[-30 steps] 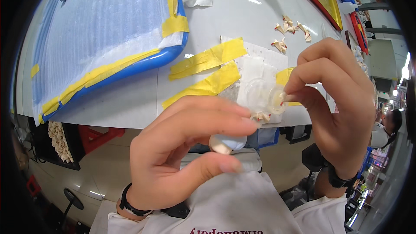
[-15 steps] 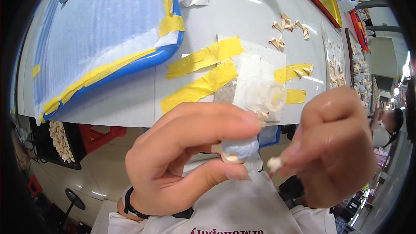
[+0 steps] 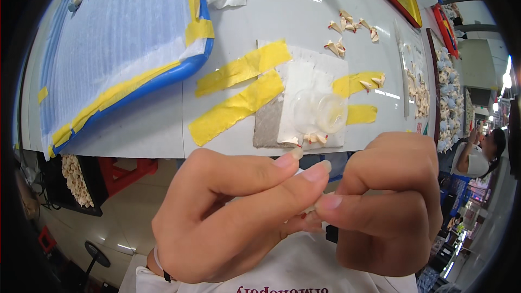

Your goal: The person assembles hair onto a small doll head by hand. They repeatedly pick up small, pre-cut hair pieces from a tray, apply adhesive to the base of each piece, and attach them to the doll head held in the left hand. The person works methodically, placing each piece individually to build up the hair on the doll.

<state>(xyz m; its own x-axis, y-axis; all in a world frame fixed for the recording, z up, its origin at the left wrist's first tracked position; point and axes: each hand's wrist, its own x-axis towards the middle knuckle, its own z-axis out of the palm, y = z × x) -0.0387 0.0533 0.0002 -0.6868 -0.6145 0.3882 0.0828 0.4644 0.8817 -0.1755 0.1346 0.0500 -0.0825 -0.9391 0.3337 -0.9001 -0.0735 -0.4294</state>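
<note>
In front of my chest, my left hand (image 3: 233, 217) is closed in a pinch around a small light-blue and cream figurine, now almost wholly covered by the fingers. My right hand (image 3: 391, 201) is closed too, its thumb and fingertips meeting the left fingertips. Between them a small cream piece with a red tip (image 3: 304, 216) just shows. Beyond the hands, two shallow clear plastic cups (image 3: 330, 122) rest on a white sheet over a grey board (image 3: 267, 125). By the board's near edge lie several similar cream pieces (image 3: 315, 139).
Yellow tape strips (image 3: 239, 106) run from the board onto the white table (image 3: 228, 32). A blue-rimmed tray (image 3: 192, 68) with a pale blue lining is at left. More red-tipped cream pieces (image 3: 347, 24) lie farther back. At right, a long tray (image 3: 449, 97) holds many blue and cream figures. Another person (image 3: 477, 154) sits beyond.
My right hand has moved left, bringing the cream piece against the figurine. My left hand has turned, and its fingers now cover the figurine. The view has shifted slightly.
</note>
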